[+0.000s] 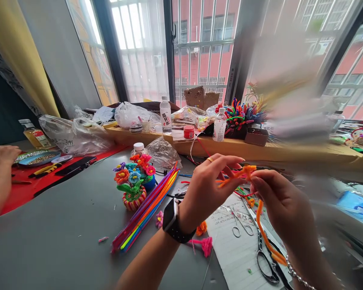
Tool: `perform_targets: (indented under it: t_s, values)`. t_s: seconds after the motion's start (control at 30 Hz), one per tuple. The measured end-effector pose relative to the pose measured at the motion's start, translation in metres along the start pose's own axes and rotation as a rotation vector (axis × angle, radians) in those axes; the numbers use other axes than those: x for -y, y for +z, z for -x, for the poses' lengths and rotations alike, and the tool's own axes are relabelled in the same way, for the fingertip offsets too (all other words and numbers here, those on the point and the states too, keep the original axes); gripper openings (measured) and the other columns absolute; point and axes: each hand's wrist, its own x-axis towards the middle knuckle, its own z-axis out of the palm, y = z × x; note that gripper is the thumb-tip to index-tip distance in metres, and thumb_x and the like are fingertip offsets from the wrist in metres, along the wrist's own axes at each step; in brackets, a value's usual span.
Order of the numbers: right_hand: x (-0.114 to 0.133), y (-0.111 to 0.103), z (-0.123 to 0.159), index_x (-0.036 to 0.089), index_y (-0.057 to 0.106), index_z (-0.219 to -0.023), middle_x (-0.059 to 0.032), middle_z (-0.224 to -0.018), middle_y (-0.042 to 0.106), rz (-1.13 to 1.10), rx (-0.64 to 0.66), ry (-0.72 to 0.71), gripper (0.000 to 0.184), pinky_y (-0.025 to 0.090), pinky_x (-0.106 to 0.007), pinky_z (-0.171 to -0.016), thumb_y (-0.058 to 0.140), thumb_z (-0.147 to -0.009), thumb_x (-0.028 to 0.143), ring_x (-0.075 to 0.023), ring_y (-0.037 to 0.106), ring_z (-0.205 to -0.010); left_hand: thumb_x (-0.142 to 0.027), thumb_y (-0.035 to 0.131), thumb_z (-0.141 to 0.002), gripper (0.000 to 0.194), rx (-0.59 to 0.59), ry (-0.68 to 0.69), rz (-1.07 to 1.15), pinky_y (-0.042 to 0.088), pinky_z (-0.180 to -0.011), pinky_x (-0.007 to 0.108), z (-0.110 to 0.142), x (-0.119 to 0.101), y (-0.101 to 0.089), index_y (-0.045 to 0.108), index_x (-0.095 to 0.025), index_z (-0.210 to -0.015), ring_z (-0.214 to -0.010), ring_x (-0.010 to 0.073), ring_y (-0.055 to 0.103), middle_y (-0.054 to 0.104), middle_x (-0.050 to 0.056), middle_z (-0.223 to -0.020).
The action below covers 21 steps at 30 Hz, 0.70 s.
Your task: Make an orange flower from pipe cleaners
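Note:
Above the table, my left hand (pixel 210 181), wearing a watch, pinches a bent orange pipe cleaner (pixel 261 225) between thumb and fingers. The fingertips of my right hand (pixel 286 201) close on the same piece, and its long tail hangs below them. Part of the looped end is hidden by my fingers. Under my hands lie small scissors (pixel 240 223) and large black-handled scissors (pixel 264 266) on a printed sheet (pixel 222 241). Beside my left wrist are an orange fuzzy flower (pixel 201 228), a pink one (pixel 206 246) and a bundle of coloured pipe cleaners (pixel 151 209).
Fuzzy flowers in a striped pot (pixel 134 198) stand left of the bundle. Bottles (pixel 165 117) and plastic bags line the wooden ledge (pixel 290 151). Another person's hand (pixel 1 157) rests at far left near a blue tray (pixel 39 158). A blurred shape covers the right side.

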Motion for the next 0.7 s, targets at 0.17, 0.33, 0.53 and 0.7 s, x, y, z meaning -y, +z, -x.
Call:
perform_targets:
  t_s: [0.17,0.33,0.53,0.7]
  values:
    - [-0.003,-0.002,-0.002,0.02,0.058,-0.077,0.001,-0.057,0.053,-0.032,0.016,-0.017,0.015,0.044,-0.019,-0.047,0.052,-0.078,0.034,-0.01,0.051,-0.052,-0.016,0.051,-0.078,0.022,0.001,0.145,-0.22,0.048,-0.075,0.029,0.004,0.0,0.003,0.059,-0.017,-0.099,-0.083,0.0144,0.057,0.061,0.006,-0.09]
    - [-0.007,-0.001,-0.002,0.02,0.06,-0.081,-0.0003,-0.062,0.058,-0.027,0.018,-0.016,0.015,0.048,-0.019,-0.051,0.055,-0.076,0.033,-0.0113,0.056,-0.056,-0.017,0.048,-0.08,0.02,-0.04,0.155,-0.303,0.048,-0.073,0.03,0.006,0.006,0.007,0.061,-0.016,-0.096,-0.08,0.0147,0.055,0.061,0.006,-0.085]
    - [-0.018,0.003,-0.004,0.02,0.06,-0.086,-0.0037,-0.073,0.064,-0.039,0.072,0.02,0.02,0.051,-0.023,-0.055,0.057,-0.073,0.035,-0.0164,0.061,-0.068,-0.017,0.045,-0.082,0.019,-0.062,0.254,-0.498,0.046,-0.068,0.029,0.006,0.009,0.009,0.061,-0.016,-0.092,-0.073,0.0138,0.053,0.059,0.005,-0.078]
    - [-0.019,0.0,-0.005,0.021,0.057,-0.095,0.0002,-0.062,0.058,0.07,0.095,0.004,0.029,0.044,-0.022,-0.045,0.057,-0.073,0.039,-0.0134,0.055,-0.055,-0.013,0.041,-0.083,0.02,0.104,0.29,-0.596,0.043,-0.07,0.027,0.003,0.01,0.003,0.06,-0.014,-0.089,-0.075,0.0132,0.052,0.059,0.005,-0.083]
